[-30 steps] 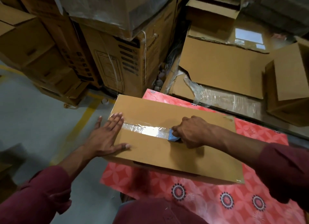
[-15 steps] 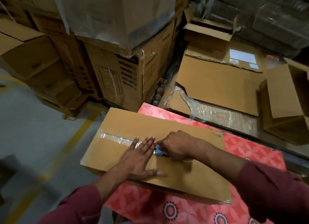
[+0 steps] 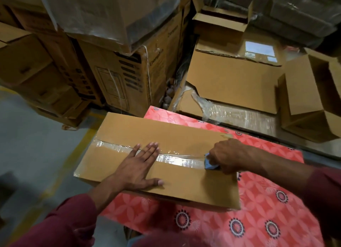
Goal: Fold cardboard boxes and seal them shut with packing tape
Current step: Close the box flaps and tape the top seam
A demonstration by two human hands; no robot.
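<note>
right hand [image 3: 227, 157] has dragged the blue dispenser [image 3: 210, 163] farther right, laying more tape [image 3: 177, 159] past the left hand [image 3: 137, 166].

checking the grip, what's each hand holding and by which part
Right hand grips the blue tape dispenser from above; exact hold hidden. Left hand holds nothing, pressing flat on the box.

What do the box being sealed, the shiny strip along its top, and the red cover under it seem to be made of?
The flat brown box looks like matte cardboard, with a dull, even surface. The clear glossy tape strip seems thin plastic film: it glints and wrinkles. The red flower-patterned table cover is probably printed plastic sheet or cloth; its faint sheen leaves that open.
</note>
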